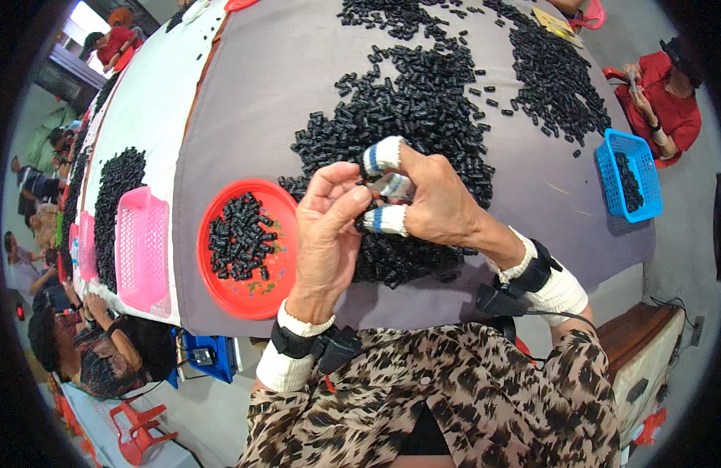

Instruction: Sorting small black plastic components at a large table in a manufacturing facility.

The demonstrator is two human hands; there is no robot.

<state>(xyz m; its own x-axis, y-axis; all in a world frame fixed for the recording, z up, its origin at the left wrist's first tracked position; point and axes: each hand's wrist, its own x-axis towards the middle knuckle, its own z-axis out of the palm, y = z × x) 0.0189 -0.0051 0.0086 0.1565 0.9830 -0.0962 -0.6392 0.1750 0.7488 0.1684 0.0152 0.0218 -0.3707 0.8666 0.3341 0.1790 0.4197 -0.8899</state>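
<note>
Both hands meet over a large heap of small black cylindrical pieces [415,101] on the grey-covered table. My left hand [329,222] is closed, its thumb and index finger pinched together. Close against it, my right hand [442,199] is closed too, with curled fingers. White finger sleeves with blue stripes [385,219] cover some of its fingers. Whatever sits between the fingertips is mostly hidden and too small to name. To the left of my left hand, a round red plate [286,269] holds a pile of the same black pieces.
A blue basket [645,207] with black pieces stands at the right edge, near a person in red [672,117]. Another black pile [559,78] lies at the far right. Pink baskets [142,257] stand on the white-covered section at left. More people sit along the far left.
</note>
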